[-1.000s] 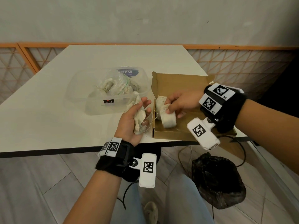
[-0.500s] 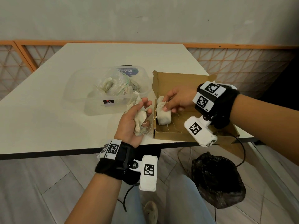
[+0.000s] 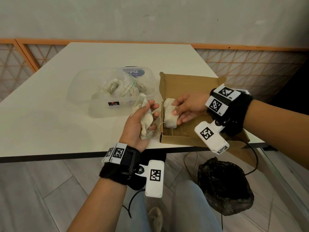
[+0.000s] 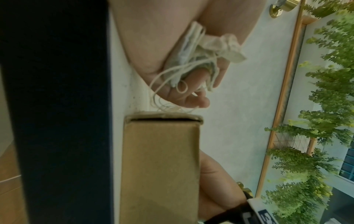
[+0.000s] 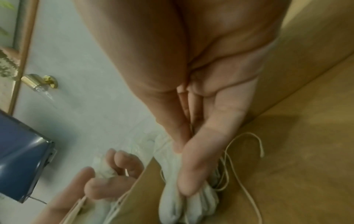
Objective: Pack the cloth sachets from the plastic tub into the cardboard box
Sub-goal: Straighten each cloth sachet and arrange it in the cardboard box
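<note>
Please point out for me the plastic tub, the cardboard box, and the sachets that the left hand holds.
plastic tub (image 3: 151, 76): head view, far right rim.
cardboard box (image 3: 189, 84): head view, bare inner floor.
sachets in the left hand (image 3: 147, 122): head view, middle of the held bundle.

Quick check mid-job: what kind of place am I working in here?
Probably a café or casual indoor seating area, not a warehouse: a plain white table, orange-framed lattice panelling along the wall, wood-look floor, and leafy greenery beside a wall.
</note>
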